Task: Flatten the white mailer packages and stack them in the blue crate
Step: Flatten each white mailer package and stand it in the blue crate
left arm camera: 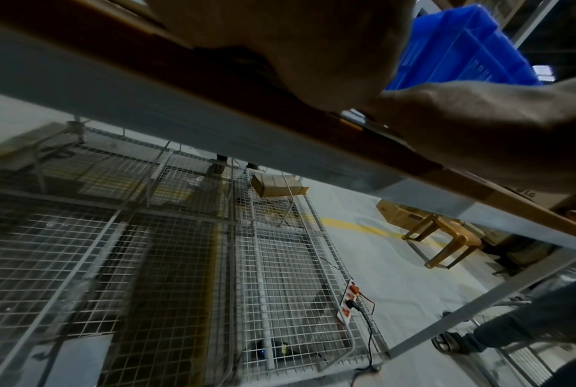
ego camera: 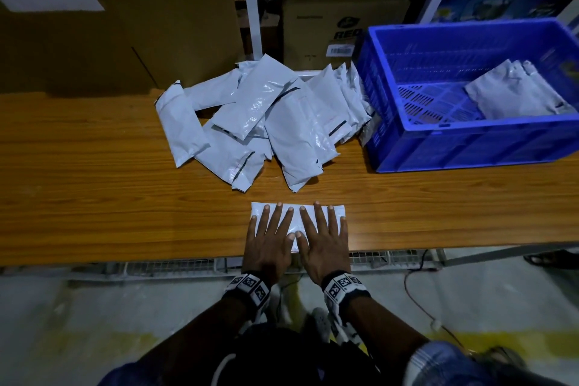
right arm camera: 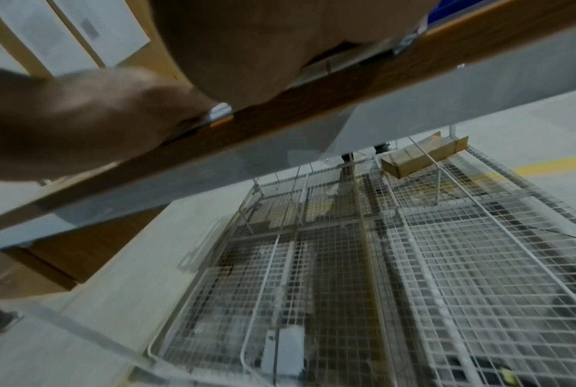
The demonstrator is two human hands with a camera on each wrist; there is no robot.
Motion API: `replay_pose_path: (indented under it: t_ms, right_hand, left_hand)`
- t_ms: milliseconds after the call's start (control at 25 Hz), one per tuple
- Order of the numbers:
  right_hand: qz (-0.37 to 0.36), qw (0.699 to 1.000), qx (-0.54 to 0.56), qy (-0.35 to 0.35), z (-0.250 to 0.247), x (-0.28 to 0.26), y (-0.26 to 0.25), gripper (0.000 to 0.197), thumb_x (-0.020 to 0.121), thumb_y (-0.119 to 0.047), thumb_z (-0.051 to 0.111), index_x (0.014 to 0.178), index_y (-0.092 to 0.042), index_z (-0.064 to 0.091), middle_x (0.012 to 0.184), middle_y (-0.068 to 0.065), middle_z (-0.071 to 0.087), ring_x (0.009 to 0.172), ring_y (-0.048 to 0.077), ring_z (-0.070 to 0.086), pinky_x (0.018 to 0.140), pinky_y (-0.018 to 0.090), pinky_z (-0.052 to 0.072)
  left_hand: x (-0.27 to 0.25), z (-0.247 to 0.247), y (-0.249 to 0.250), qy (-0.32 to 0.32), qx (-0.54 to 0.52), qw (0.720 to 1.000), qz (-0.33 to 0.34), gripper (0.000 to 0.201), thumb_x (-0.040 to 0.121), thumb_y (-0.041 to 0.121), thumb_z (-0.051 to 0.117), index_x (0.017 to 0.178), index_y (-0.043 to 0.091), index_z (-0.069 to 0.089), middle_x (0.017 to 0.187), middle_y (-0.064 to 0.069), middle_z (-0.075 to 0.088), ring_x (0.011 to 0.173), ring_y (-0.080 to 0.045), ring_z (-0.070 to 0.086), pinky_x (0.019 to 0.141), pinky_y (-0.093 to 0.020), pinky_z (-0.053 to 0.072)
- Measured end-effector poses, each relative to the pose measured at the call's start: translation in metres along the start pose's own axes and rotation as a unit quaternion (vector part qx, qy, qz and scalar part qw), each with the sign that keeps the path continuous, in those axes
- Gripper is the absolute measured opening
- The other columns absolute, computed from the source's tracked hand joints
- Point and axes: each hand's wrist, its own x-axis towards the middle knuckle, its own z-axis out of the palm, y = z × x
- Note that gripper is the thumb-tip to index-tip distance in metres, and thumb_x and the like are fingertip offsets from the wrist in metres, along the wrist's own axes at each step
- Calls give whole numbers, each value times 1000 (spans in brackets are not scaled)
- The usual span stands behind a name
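Both hands lie palm-down and side by side on one white mailer package [ego camera: 334, 212], a thin, smooth, rectangular plastic envelope set lengthwise along the near edge of the worktop [ego camera: 94, 197]. The left hand [ego camera: 270, 244] and the right hand [ego camera: 326, 244] have their fingers [ego camera: 320, 217] straight and spread wide, pressing the film flat; nothing is gripped, and the thumbs nearly meet over the centre of the package. Beyond the fingertips, a loose pile of mailers [ego camera: 263, 122] rests on the worktop: glossy, crinkled white pouches, several with a dark strip along one edge, overlapping at mixed angles. To the right of the fingers and farther back stands the blue crate [ego camera: 470, 141], a rigid rectangular plastic box with ribbed walls and a slotted floor (a few flattened mailers [ego camera: 517, 94] lie in its far right part). The worktop surface is orange-brown wood-grain laminate. In the left wrist view the crate shows as a blue corner above the palm, and a wire-mesh shelf [left arm camera: 180, 261] carrying a power strip [left arm camera: 347, 301] lies below the worktop. Behind the pile stand cardboard boxes [ego camera: 341, 25] within a white metal rack [ego camera: 250, 3]. The floor [ego camera: 94, 323] is pale grey with worn yellow marking.
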Motion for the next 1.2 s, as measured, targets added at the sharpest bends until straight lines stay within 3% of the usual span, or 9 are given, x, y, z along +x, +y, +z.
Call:
replay_pose_path:
  t_ms: [120, 200, 320, 560, 760, 960, 1080, 1200]
  right_hand:
    - [0, 1000, 5, -19, -6, 1, -2, 57, 102, -56, 11, 155, -40, -3, 162, -6, -17, 150, 22, -17, 119, 51, -9]
    - [-28, 1000, 6, 4, -11, -3, -9, 55, 103, -51, 15, 155, -40, -1, 163, -5, -17, 148, 22, -22, 119, 49, -12]
    - [-58, 998, 11, 20, -7, -11, -14, 54, 106, -46, 17, 156, -37, 0, 164, -4, -11, 148, 19, -22, 120, 47, -9]
    - [-49, 999, -25, 6, 2, -4, -9, 54, 106, -45, 16, 156, -35, 0, 164, -3, -8, 150, 22, -16, 120, 49, -5]
    - [-54, 998, -16, -26, -2, 0, -10, 57, 103, -41, 19, 157, -33, 1, 164, -1, -11, 149, 24, -18, 119, 50, -6]
    - [-70, 993, 64, -63, -21, 8, 2, 59, 102, -37, 28, 156, -34, 5, 162, -4, -13, 150, 24, -14, 121, 45, -7]
    - [-29, 998, 47, 9, -32, 5, 17, 55, 104, -44, 20, 156, -35, 6, 163, -3, -11, 150, 23, -13, 121, 46, -3]
    - [-8, 1000, 28, -3, -21, -1, 29, 57, 104, -50, 12, 156, -34, -4, 163, -6, -17, 149, 19, -20, 122, 49, 0]
  left_hand:
    - [-1, 0, 1, -5, -5, 1000, -6, 55, 106, 44, 23, 159, 28, 19, 167, 0, 11, 155, -22, 6, 123, -50, 9]
    - [-4, 1, 3, -12, 1, 1000, -27, 56, 106, 44, 20, 160, 29, 16, 168, 1, 9, 155, -22, 5, 123, -50, 7]
    - [-8, 1, 11, -13, 12, 999, -46, 59, 103, 44, 16, 160, 27, 13, 168, 1, 4, 155, -23, 1, 122, -49, 1]
    - [-8, -1, 6, 7, -43, 999, -30, 58, 104, 41, 15, 160, 29, 9, 167, 4, -4, 155, -19, -5, 123, -44, -9]
    - [-10, -6, 10, 18, -10, 1000, 2, 56, 106, 40, 21, 160, 22, 20, 168, -3, 10, 155, -24, 2, 123, -51, 9]
    - [-8, 5, 8, -21, -7, 1000, -21, 58, 107, 48, 13, 161, 30, 3, 168, 3, -8, 154, -21, -13, 123, -49, 1]
    - [-6, 5, 11, -22, -17, 999, -27, 58, 106, 50, 13, 160, 32, 3, 168, 5, -7, 154, -19, -12, 123, -48, 0]
    - [-9, 5, 13, -12, -15, 999, -27, 58, 105, 49, 14, 160, 31, 7, 168, 3, 0, 155, -20, -7, 123, -50, 6]
